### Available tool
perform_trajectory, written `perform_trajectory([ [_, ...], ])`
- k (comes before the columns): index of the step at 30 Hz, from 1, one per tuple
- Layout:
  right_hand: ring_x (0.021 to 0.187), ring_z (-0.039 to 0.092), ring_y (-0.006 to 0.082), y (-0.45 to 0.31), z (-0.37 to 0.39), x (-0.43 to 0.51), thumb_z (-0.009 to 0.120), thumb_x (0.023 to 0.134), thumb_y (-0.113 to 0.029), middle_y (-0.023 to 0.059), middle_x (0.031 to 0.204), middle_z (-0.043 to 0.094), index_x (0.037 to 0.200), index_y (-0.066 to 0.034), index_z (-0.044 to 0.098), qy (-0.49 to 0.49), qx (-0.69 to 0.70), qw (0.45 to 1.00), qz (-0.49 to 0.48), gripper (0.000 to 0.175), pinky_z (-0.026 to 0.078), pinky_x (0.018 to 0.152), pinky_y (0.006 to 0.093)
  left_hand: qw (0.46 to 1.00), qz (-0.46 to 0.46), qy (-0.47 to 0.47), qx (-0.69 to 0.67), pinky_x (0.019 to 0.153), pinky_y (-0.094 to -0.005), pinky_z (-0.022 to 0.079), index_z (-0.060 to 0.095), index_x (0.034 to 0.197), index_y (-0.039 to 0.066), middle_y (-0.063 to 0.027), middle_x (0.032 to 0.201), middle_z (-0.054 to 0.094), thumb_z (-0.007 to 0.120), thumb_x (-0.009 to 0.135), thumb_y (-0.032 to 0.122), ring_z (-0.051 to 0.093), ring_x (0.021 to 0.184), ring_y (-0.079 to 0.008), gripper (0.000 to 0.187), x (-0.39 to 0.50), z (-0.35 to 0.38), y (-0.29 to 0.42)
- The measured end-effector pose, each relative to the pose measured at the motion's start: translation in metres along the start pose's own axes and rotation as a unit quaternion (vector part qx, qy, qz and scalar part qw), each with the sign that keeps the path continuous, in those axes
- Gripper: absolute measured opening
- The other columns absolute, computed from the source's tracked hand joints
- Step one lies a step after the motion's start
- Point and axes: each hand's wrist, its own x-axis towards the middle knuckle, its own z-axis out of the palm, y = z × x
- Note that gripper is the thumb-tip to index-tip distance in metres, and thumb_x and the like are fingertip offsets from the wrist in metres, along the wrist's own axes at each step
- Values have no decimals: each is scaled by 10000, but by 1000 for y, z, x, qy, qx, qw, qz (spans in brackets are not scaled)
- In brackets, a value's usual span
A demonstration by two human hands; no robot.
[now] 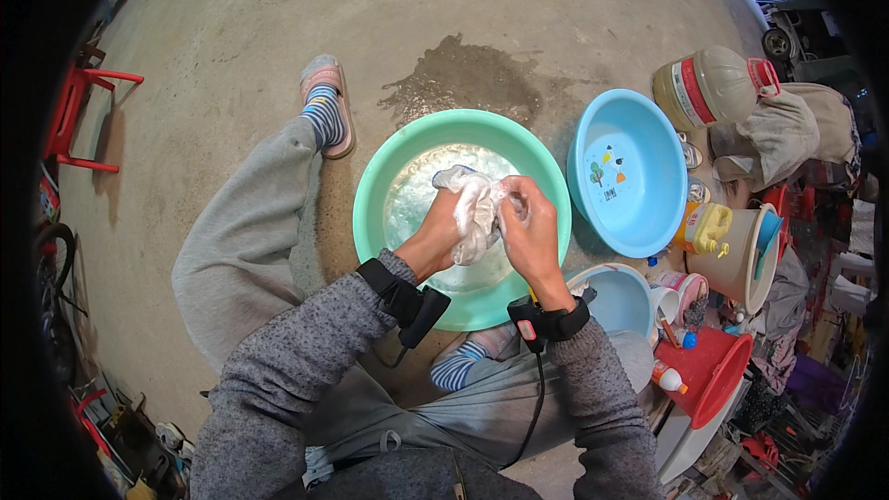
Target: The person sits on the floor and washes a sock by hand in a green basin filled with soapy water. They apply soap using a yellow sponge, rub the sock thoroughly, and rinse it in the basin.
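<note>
A wet, soapy white cloth [476, 219] is bunched between my two hands above a green plastic basin [378, 173]. My left hand [437, 232] is partly wrapped by the cloth, which hides most of its fingers. With bent fingers, my right hand [529, 222] grips the cloth's right side. Sudsy water [417, 222] covers the basin's bottom, with white foam floating on it. A small blue edge shows at the top of the cloth. Both wrists carry black strapped devices with cables.
A light blue basin [628, 180] stands right of the green one, and another blue basin [618, 295] sits nearer me. Beyond are a large plastic jug [715, 87], a yellow bottle [703, 228], a beige bucket [729, 260] and a red bucket [705, 375]. A wet patch [472, 80] darkens the concrete floor.
</note>
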Motion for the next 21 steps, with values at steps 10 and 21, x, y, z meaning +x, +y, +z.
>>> perform_trajectory([
  [10,825,600,166,2,1,1,532,845,13,121,899,623,976,33,571,-3,16,1000,7,138,491,743,291,1000,-18,12,-4,582,-259,473,548,990,82,-1,879,554,466,976,189,554,723,-93,135,-3,4,5],
  [21,825,600,164,0,1,1,530,844,15,121,902,622,981,36,572,-5,1,1000,-1,144,493,750,291,1000,-10,-5,1,656,-303,537,537,1123,56,-52,964,611,433,999,222,625,795,-150,232,3,-5,-3],
])
